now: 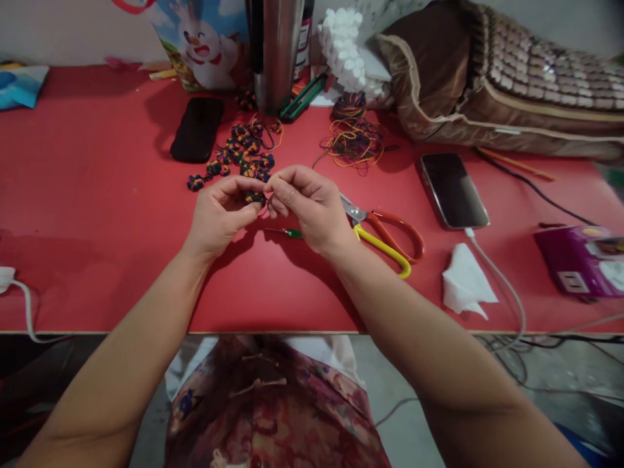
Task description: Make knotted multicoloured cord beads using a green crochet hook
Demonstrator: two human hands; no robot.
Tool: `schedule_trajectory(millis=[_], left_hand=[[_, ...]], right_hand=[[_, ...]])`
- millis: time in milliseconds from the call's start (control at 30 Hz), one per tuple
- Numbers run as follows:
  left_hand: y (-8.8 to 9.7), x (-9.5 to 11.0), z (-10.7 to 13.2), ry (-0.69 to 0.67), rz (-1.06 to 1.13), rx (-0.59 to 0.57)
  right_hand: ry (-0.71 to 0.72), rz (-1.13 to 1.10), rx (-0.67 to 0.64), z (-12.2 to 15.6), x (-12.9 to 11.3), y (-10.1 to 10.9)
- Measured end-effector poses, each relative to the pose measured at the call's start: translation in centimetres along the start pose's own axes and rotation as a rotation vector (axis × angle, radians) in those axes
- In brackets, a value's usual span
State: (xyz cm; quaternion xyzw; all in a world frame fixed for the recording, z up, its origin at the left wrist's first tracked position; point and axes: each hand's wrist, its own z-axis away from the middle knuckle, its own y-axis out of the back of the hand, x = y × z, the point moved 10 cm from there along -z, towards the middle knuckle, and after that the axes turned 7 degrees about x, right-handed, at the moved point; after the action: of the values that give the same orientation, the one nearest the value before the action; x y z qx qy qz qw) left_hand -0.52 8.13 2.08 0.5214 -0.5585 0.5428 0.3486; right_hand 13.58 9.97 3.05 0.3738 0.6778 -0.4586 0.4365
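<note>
Knotted cord piece [256, 197] is up off the table [97, 260], just left of the scissors [385, 237]. Left hand [221, 214] and right hand [312, 209] both grip it in fingertip pinches. Looks mid-knot; the next pull needs a steady hold on both sides.

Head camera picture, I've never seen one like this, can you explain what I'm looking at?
This comes from a camera worn on a person's head, looking down at their bare arms; there is no machine. The left hand and right hand meet over a red table, and their fingers pinch a small knotted cord piece. Behind it lie a pile of similar pieces and a tangle of loose cords. Right of the hands are scissors with red and yellow handles, a phone on a cable and a white tissue. A black case and a steel flask sit further back.
</note>
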Motion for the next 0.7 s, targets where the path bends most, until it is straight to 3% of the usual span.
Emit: schedule_trajectory(millis=[267,567,700], left_hand=[[0.72,-0.36,0.11,0.058,0.027,0.057],[0.55,-0.11,0.19,0.032,-0.015,0.017],[1.06,0.32,0.01,-0.015,-0.065,0.051]], right_hand=[[-0.005,-0.08,0.046,0.25,-0.18,0.46],[-0.015,-0.117,0.038,0.19,-0.2,0.43],[-0.054,-0.065,0.044,0.11,-0.09,0.74]])
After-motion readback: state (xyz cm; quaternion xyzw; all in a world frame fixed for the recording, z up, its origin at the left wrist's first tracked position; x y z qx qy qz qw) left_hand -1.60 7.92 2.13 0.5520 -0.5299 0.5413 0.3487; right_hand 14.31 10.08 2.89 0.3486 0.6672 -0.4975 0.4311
